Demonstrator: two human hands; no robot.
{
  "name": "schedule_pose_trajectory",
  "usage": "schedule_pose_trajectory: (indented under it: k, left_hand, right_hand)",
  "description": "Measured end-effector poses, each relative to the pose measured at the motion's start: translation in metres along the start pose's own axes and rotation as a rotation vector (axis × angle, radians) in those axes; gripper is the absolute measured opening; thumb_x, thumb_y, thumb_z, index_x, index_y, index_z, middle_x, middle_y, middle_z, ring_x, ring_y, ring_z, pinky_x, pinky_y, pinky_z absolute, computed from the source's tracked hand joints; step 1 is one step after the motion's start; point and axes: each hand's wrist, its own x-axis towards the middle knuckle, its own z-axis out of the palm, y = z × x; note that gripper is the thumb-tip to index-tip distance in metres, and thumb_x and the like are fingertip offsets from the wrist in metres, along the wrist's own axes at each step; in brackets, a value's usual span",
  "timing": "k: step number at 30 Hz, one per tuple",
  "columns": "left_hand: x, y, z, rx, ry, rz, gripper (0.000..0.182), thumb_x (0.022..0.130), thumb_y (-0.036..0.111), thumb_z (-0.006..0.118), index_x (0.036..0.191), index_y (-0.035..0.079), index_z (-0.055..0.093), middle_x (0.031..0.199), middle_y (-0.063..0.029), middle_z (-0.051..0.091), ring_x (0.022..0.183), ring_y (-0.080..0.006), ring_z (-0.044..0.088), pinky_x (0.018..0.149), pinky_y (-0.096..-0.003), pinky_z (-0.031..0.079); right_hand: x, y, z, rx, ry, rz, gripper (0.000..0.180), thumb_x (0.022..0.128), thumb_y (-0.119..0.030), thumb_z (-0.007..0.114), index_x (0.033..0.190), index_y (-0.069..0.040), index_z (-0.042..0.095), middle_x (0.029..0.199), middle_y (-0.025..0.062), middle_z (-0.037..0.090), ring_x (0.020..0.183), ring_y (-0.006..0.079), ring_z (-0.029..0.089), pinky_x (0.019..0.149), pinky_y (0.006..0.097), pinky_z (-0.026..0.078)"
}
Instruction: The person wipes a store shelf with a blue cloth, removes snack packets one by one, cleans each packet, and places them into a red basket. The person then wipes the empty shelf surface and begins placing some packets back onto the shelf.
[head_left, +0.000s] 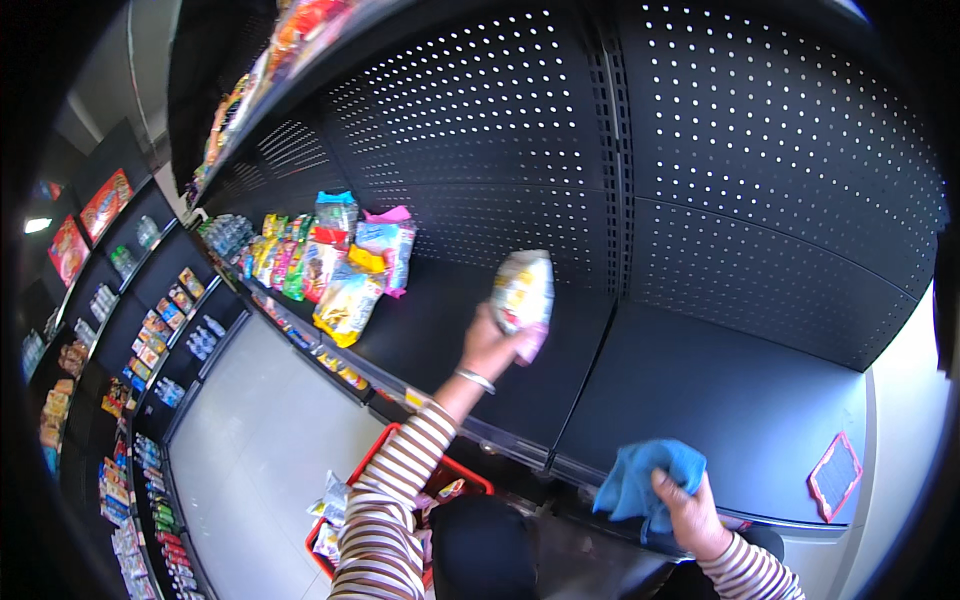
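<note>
My left hand (489, 346), with a bangle on its wrist, grips a white plastic snack bag (523, 292) with a pink end, held up over the black metal shelf (465, 375); the bag is blurred. A crumpled blue cloth (652, 476) is in my right hand (694, 514), above the shelf's front edge at the lower right. To the left of the held bag, a yellow and white bag (347, 304) lies near the shelf edge, in front of a pink and blue bag (388, 244) and several other packaged goods.
Below my left forearm stands a red plastic basket (469, 474) with packages in it. A pink-framed panel (835, 477) lies at the shelf's right end. Perforated back panels (750, 225) rise behind the shelf. Across the tiled floor (255, 435), stocked shelves line the left side.
</note>
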Motion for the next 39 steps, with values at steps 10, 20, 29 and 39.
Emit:
schedule_pose_trajectory:
  k: [10,20,29,39]
  left_hand:
    - [-0.17,0.167,0.109,0.317,-0.354,0.493,0.104,0.065,0.034,0.091,0.14,-0.01,0.036,0.114,-0.0217,0.055,0.11,-0.0369,0.055,0.103,-0.0433,0.042]
    - [-0.143,0.137,0.124,-1.109,-1.012,-0.488,0.06,0.095,0.027,0.074,0.144,0.006,0.045,0.135,-0.0071,0.06,0.125,-0.0174,0.059,0.102,-0.0327,0.051]
    - [-0.149,0.125,0.132,-1.078,-0.837,-0.676,0.038,0.096,0.011,0.071,0.13,0.004,0.054,0.124,-0.0093,0.067,0.115,-0.0223,0.068,0.098,-0.0404,0.057]
    - [-0.151,0.131,0.128,-1.066,-0.713,-0.563,0.043,0.092,0.008,0.075,0.129,0.003,0.054,0.122,-0.0099,0.067,0.112,-0.0195,0.067,0.093,-0.0356,0.057]
  right_hand:
    - [0.028,0.004,-0.033,0.208,0.193,-0.208,0.064,0.092,-0.026,0.078,0.142,-0.003,0.045,0.134,0.0128,0.06,0.124,0.0246,0.058,0.106,0.0404,0.047]
    - [0.031,-0.022,-0.051,0.316,0.16,-0.171,0.041,0.092,-0.015,0.076,0.125,0.001,0.06,0.117,0.0126,0.071,0.105,0.0239,0.071,0.094,0.038,0.057]
    - [0.061,0.002,-0.067,0.246,0.517,0.139,0.07,0.098,-0.054,0.062,0.14,-0.001,0.044,0.122,0.0147,0.066,0.105,0.0179,0.068,0.093,0.0337,0.057]
    - [0.044,-0.027,-0.072,-0.352,0.406,-0.626,0.054,0.109,-0.044,0.044,0.149,-0.007,0.047,0.147,0.0176,0.053,0.139,0.0317,0.048,0.115,0.0421,0.039]
